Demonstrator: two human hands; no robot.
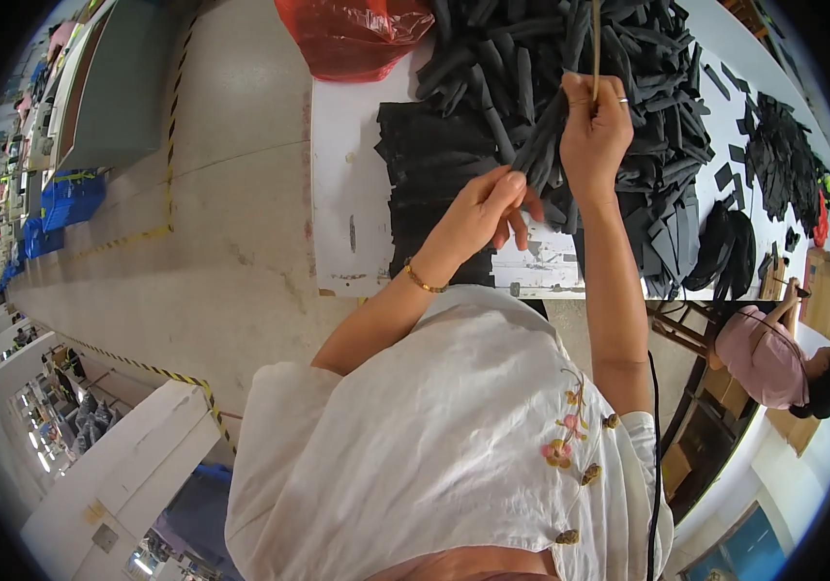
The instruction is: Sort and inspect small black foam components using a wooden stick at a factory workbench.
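My left hand (483, 215), with a gold bracelet at its wrist, pinches the near end of a dark fabric strip (539, 145) between thumb and forefinger; its other fingers are loosely curled. Higher and to the right, my right hand (597, 136) is closed around a thin light-brown stick (596, 39) that points away from me. The strip runs up toward the right hand; whether that hand also grips it is hidden. Beyond and around both hands spreads a heap of black rolled fabric strips (662, 97). Flat black pieces (434, 160) lie in rows beside the left hand.
A red plastic bag (357, 39) sits at the white table's (347, 223) far left. Flat dark pieces (672, 237) and a black bundle (725, 252) lie at right, with another dark pile (783, 160) beyond. A person in pink (764, 358) sits at the right.
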